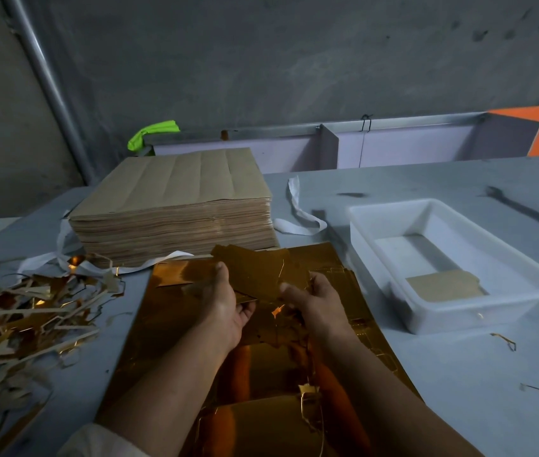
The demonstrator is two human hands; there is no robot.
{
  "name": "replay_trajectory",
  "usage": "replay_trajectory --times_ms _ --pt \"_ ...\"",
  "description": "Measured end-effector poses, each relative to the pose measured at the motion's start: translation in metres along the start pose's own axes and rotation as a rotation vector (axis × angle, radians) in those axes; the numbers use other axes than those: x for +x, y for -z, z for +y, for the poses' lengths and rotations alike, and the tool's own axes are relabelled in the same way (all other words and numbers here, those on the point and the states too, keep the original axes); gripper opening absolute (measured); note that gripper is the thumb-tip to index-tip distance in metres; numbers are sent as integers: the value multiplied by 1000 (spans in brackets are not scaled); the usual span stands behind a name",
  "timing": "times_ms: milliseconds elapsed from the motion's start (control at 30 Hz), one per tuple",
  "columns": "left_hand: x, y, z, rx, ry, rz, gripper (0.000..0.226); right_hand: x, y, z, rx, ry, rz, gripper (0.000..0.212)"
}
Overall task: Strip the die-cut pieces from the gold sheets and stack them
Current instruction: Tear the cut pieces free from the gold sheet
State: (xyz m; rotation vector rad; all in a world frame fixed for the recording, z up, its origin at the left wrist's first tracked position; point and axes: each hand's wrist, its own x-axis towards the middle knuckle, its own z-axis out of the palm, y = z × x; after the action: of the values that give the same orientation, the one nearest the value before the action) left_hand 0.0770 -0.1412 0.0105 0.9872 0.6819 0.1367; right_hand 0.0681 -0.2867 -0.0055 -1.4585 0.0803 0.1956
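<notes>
Both hands grasp one die-cut piece [258,272], held just above the gold sheets [169,311] on the counter [459,374]. The left hand [225,305] pinches its left end, thumb on top; the right hand [319,300] pinches its right end. The piece's long axis runs left to right between them. The white tray [459,318], one stripped piece [444,285] lying inside, stands to the right, nearer the right hand, which is judged better placed to deliver
</notes>
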Motion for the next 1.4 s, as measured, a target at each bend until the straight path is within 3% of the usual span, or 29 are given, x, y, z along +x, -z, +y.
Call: replay_trajectory --times_ms 67,233,300,433,933,1167,1400 --pt "-2 -1 0 -3 6 -15 18 1 -1 -1 -16 -17 14 37" --pt "0 3 10 8 -46 4 39 4 2 -1 47 -64 32 58" --pt "3 7 14 101 -115 32 25 4 3 0 52 -59 39 49" --pt "7 12 13 191 -149 47 13 2 3 1 19 -8 74 10" --pt "4 11 4 260 -158 22 17 2 2 0 138 0 124 25" --pt "3 7 3 276 -117 -36 40 2 2 -5 97 19 124 29" --pt "-1 -5 5 206 -103 -78 58 13 12 -11 118 45 166 19"
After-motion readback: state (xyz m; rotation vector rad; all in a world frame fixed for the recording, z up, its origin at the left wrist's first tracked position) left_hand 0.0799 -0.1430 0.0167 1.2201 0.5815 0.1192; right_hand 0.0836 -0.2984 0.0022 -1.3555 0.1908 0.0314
